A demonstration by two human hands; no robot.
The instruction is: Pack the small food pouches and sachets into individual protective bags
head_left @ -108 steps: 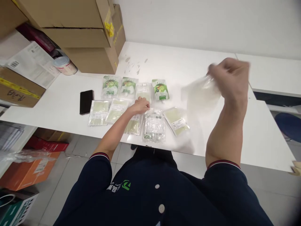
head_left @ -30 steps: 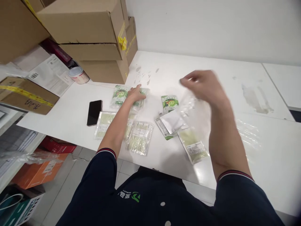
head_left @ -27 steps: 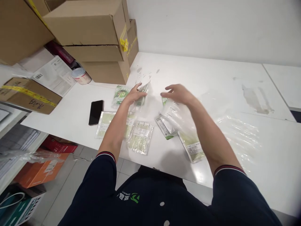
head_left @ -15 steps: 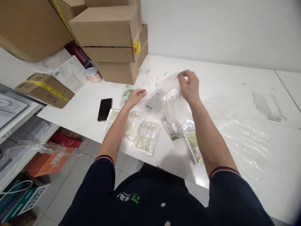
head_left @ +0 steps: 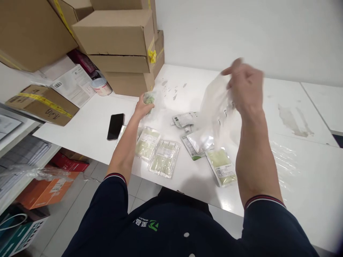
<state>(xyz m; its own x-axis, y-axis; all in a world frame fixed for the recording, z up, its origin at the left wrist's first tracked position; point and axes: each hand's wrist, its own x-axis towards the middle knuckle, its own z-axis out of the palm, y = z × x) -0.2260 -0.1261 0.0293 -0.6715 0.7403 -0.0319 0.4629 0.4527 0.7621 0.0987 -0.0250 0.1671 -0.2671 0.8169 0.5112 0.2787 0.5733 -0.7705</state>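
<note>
- My left arm reaches over the table's near edge toward its far left part, the forearm slanting above the row of pale-green packets (head_left: pixel 147 142).
- My left hand (head_left: pixel 144 106) is closed on a green-printed pouch (head_left: pixel 149 101) in clear plastic, thumb on the right side; the pouch is tilted, near the stacked cartons (head_left: pixel 115 35).
- My right forearm rises over the near edge, right of my body, with the elbow bent and the hand raised above the table (head_left: pixel 302 171).
- My right hand (head_left: pixel 245 84) is curled, fingers pinching a clear bag (head_left: pixel 216 96); the hand is blurred, so I can't tell exactly how each finger sits.
- The bag hangs down to the left of that hand, over the middle of the table.
- Below and left of the bag lie a gray-white pouch (head_left: pixel 184 119), a silver packet (head_left: pixel 201 140) and a gray-and-green pouch (head_left: pixel 190 145) partly under the silver one.
- Nearer the near edge, a labeled green packet (head_left: pixel 221 167) lies just beside my right forearm.
- The black phone (head_left: pixel 116 126) lies left of my left forearm, toward the table's near left corner.
</note>
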